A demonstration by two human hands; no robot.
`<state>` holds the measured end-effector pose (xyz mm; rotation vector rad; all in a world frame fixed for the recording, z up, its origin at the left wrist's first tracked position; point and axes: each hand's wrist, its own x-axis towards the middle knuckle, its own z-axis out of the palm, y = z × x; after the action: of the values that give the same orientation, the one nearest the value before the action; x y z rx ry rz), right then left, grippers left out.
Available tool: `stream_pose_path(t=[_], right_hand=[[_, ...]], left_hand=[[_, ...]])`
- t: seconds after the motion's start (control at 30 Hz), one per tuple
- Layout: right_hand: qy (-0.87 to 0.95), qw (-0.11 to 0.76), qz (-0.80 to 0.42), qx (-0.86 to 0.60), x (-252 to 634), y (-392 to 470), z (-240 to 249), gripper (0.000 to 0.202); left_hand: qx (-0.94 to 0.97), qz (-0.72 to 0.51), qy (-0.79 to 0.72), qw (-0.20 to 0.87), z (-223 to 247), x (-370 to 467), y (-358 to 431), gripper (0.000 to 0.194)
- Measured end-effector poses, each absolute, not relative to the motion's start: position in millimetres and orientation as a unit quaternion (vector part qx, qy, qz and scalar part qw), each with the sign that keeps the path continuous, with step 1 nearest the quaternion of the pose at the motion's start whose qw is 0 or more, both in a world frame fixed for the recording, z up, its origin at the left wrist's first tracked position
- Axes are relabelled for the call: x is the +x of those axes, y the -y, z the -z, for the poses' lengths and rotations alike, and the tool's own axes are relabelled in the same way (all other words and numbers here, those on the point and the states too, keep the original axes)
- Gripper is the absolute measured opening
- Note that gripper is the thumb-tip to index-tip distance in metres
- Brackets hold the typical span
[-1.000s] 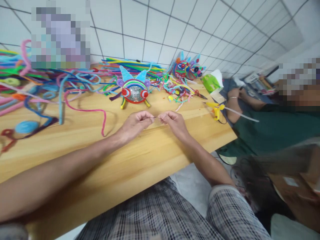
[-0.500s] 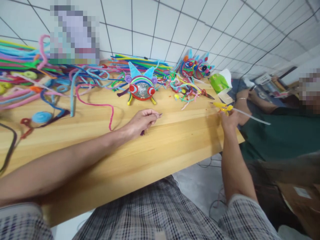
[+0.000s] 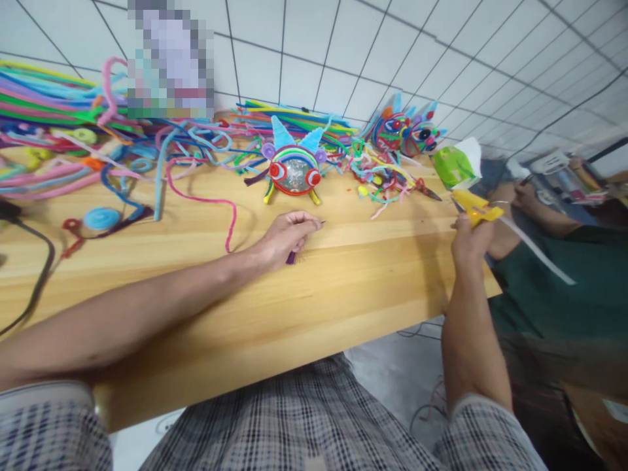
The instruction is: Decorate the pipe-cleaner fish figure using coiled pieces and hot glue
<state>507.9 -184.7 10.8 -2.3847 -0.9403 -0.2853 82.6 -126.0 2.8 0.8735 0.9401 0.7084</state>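
A tiled wall backs the wooden bench. The left hand pinches a purple pipe-cleaner piece, a dark tip poking out rightward. Well apart to the right, the right hand grips a yellow glue gun, its long axis slanting from front end at left to trailing glue stick at right. Beyond, nearer the left hand, stands a goggle-eyed figure.

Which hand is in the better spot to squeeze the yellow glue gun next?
Probably the right hand: it is holding the yellow glue gun. The left hand is well away from it and busy holding a small purple piece.
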Motion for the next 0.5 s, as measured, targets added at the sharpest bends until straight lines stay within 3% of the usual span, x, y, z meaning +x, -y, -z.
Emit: stream_pose_path(t=[0.13,0.33,0.5], right_hand=[[0.41,0.449,0.057,-0.792,460,183,-20,0.023],[0.487,0.43,0.026,-0.76,365,173,-20,0.032],[0.559,0.394,0.007,-0.729,338,165,-1,0.037]], left_hand=[[0.393,-0.349,-0.436,0.73,1,82,124,0.008],[0.342,-0.341,-0.426,0.765,-2,83,122,0.009],[0.316,-0.336,-0.418,0.783,-7,83,121,0.014]])
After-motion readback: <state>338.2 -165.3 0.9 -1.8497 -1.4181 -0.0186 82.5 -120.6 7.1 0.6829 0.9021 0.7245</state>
